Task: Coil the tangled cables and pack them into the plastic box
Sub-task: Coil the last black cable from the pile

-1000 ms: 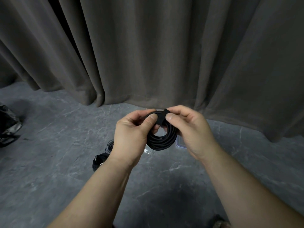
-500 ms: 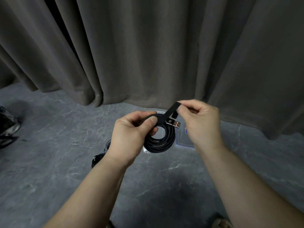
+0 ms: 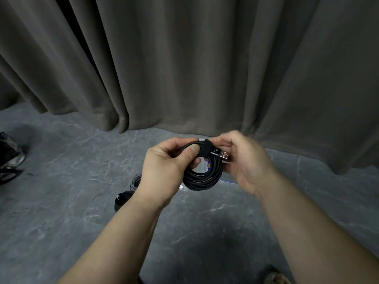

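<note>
I hold a coiled black cable (image 3: 203, 179) in front of me above the floor. My left hand (image 3: 166, 171) grips the coil at its top left, thumb pressed on the strands. A black strap (image 3: 207, 149) is wrapped round the top of the coil, and a USB plug (image 3: 222, 155) sticks out to the right of it. My right hand (image 3: 246, 160) curls round the plug end and the strap; it is blurred. The clear plastic box (image 3: 229, 180) lies on the floor behind the coil, mostly hidden by my hands.
Two more coiled cables lie on the grey floor at lower left of my hands: a grey one (image 3: 136, 180) and a black one (image 3: 123, 198). A dark curtain (image 3: 184, 68) hangs behind. A crumpled dark bag (image 3: 9, 158) sits at the far left.
The strap, pulled up and out by my right hand half a second ago, now lies wrapped round the coil. My right hand has come down onto the plug end.
</note>
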